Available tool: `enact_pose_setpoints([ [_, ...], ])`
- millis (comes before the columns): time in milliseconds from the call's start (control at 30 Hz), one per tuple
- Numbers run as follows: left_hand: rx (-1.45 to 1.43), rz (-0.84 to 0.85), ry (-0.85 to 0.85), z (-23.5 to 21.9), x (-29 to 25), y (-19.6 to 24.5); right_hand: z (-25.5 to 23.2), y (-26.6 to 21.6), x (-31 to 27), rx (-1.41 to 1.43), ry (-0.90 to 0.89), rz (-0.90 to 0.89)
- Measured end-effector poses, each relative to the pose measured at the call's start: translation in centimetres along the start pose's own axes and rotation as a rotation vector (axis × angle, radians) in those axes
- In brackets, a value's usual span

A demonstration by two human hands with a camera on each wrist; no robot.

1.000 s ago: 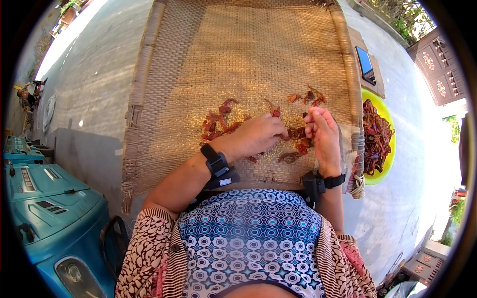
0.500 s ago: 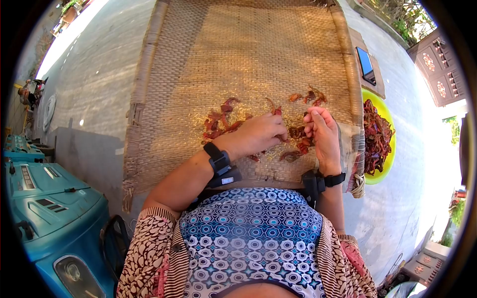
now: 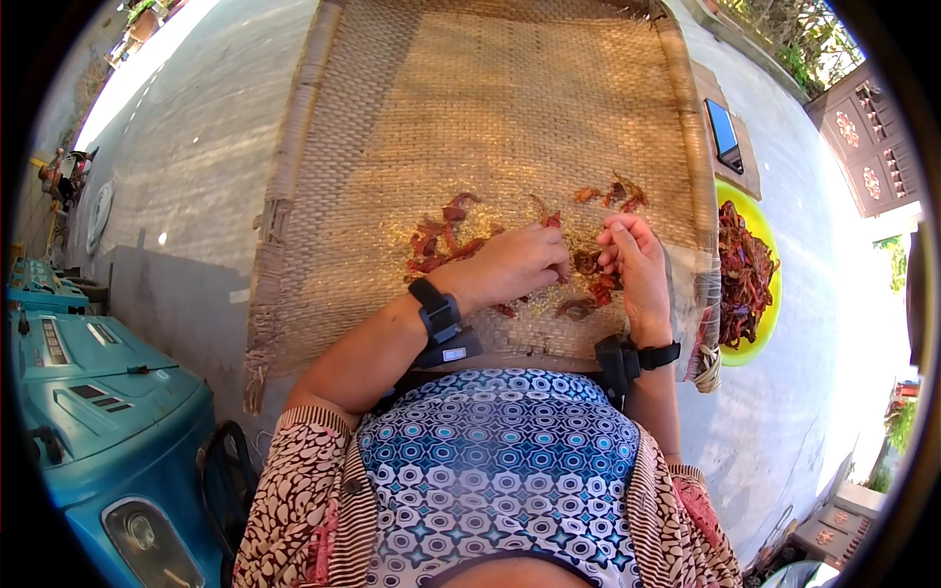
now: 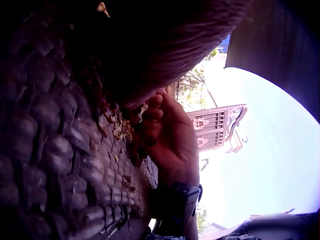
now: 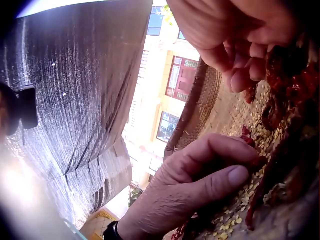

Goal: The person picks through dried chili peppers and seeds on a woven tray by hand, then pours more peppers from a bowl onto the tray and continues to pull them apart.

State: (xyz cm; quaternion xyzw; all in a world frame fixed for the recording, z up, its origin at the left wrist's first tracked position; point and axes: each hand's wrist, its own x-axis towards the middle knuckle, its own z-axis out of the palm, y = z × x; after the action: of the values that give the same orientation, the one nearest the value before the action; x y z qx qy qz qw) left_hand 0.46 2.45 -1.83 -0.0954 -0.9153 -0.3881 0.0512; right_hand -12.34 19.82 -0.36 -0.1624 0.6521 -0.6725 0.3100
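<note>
Dried red chilies [image 3: 428,247] and scattered pale yellow seeds [image 5: 232,212] lie on a woven mat [image 3: 510,108]. My left hand [image 3: 510,263] reaches in palm down over them. The right wrist view shows its thumb and forefinger pinching a dried chili [image 5: 258,161]. Beside it my right hand [image 3: 637,260] is raised a little, its fingers curled and the thumb against the forefinger. A small reddish piece of chili [image 5: 250,93] shows at those fingertips. More chilies [image 3: 600,287] lie between and below the hands, with a few [image 3: 624,192] farther out.
A yellow-green basin [image 3: 774,284] heaped with dried chilies stands right of the mat. Behind it a phone [image 3: 723,135] lies on a board. A teal vehicle [image 3: 108,392] is at the left. The mat has a thick raised rim [image 3: 693,127].
Both hands stay almost in place, with only slight finger movement. The head view has shifted a little, and the chilies lie much as before.
</note>
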Motion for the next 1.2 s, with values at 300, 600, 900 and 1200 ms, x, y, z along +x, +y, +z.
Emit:
enact_pose_setpoints([
  [300,-0.097,-0.057,0.058,-0.1,0.1,0.3,1.1,0.2,-0.4,-0.273,-0.054,-0.106],
  [600,-0.076,-0.076,0.072,-0.1,0.1,0.2,1.3,1.2,-0.3,-0.254,-0.125,-0.143],
  [900,-0.116,-0.079,0.098,-0.3,0.1,0.3,1.4,0.8,-0.4,-0.23,-0.141,-0.123],
  [1200,-0.117,-0.062,0.097,-0.4,0.0,0.3,1.4,1.0,-0.4,-0.27,-0.133,-0.126],
])
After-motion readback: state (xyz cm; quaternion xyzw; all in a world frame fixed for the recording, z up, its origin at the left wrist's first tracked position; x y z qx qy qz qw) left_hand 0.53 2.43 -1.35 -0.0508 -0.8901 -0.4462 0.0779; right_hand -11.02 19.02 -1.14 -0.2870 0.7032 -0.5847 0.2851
